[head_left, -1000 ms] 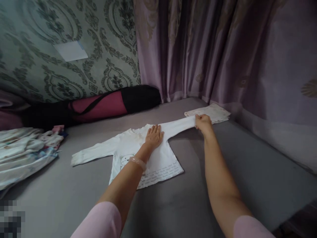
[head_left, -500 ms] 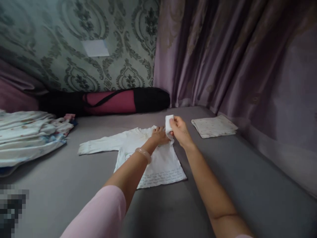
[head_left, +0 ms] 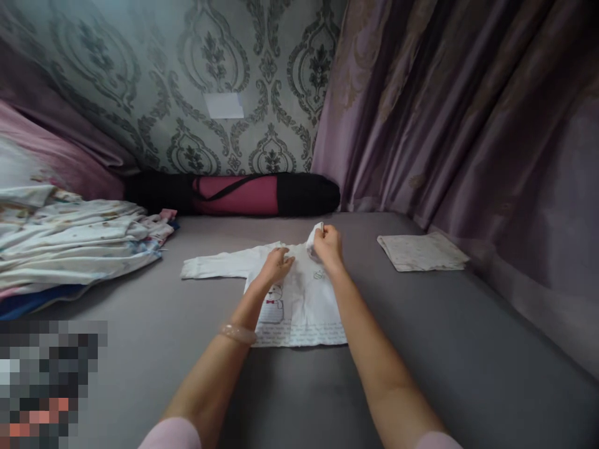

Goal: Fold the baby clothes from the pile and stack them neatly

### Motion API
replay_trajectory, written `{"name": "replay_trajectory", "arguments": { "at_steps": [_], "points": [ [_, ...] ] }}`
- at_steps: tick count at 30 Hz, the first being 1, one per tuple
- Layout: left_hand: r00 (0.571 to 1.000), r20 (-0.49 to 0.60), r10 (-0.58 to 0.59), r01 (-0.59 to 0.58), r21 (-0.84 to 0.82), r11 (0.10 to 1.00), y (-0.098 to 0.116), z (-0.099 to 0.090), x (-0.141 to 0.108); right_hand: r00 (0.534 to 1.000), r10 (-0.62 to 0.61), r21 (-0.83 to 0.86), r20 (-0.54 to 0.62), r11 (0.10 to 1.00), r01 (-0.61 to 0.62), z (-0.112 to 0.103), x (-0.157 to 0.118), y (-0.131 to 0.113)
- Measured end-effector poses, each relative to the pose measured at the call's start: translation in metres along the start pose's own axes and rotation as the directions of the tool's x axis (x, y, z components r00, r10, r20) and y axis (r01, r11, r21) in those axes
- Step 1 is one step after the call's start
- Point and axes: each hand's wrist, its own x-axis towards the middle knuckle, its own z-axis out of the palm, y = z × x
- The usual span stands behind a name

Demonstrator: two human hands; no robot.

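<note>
A small white long-sleeved shirt [head_left: 299,312] lies spread on the grey bed surface. It carries a bear print with a red bow and rows of writing along the hem. One sleeve stretches out flat to the left. My right hand [head_left: 330,249] is closed on the other sleeve, bunched and lifted above the shoulder. Over the upper chest, close to the collar, is my left hand [head_left: 277,264], its thumb and fingers apart and holding nothing. Whether its fingertips touch the fabric I cannot tell. My forearms cover parts of the shirt's sides.
To the right lies a folded pale cloth [head_left: 423,253]. A heap of printed clothes [head_left: 84,243] sits on the left. Along the patterned wall rests a long black and dark pink bag [head_left: 243,194]. Purple curtains [head_left: 397,125] hang at the right.
My left hand has moved left from the shirt's right shoulder toward the collar. My right hand has brought the sleeve inward, over the shirt's shoulder. The camera view has shifted left.
</note>
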Motion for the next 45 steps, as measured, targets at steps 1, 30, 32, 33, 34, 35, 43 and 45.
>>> {"name": "replay_trajectory", "arguments": {
  "at_steps": [1, 30, 32, 33, 34, 35, 43, 45],
  "points": [
    [0.999, -0.02, -0.038, 0.038, -0.006, 0.999, -0.006, -0.003, -0.008, 1.0, 0.008, -0.012, -0.003, 1.0, -0.008, 0.007, -0.004, -0.004],
    [0.995, 0.076, -0.07, 0.039, 0.358, 0.933, -0.007, 0.006, -0.045, 0.776, -0.134, -0.354, 0.616, 0.833, 0.425, 0.064, -0.035, 0.032],
    [0.993, 0.079, -0.087, 0.05, 0.379, 0.924, -0.006, 0.006, -0.045, 0.793, -0.116, -0.384, 0.598, 0.827, 0.411, 0.059, -0.035, 0.036],
    [0.992, 0.083, -0.09, 0.051, 0.386, 0.921, -0.006, 0.007, -0.045, 0.807, -0.101, -0.406, 0.582, 0.823, 0.396, 0.057, -0.035, 0.038],
    [0.992, 0.087, -0.092, 0.05, 0.391, 0.919, -0.006, 0.007, -0.046, 0.821, -0.079, -0.432, 0.565, 0.819, 0.377, 0.054, -0.035, 0.04],
    [0.992, 0.09, -0.091, 0.048, 0.396, 0.917, -0.007, 0.007, -0.046, 0.833, -0.056, -0.458, 0.55, 0.814, 0.357, 0.051, -0.034, 0.041],
    [0.99, 0.096, -0.099, 0.053, 0.402, 0.914, -0.007, 0.008, -0.045, 0.884, 0.082, -0.608, 0.46, 0.755, 0.246, 0.028, -0.027, 0.057],
    [0.989, 0.104, -0.107, 0.057, 0.397, 0.916, -0.007, 0.007, -0.045, 0.883, 0.088, -0.619, 0.46, 0.745, 0.248, 0.024, -0.025, 0.061]
  ]
}}
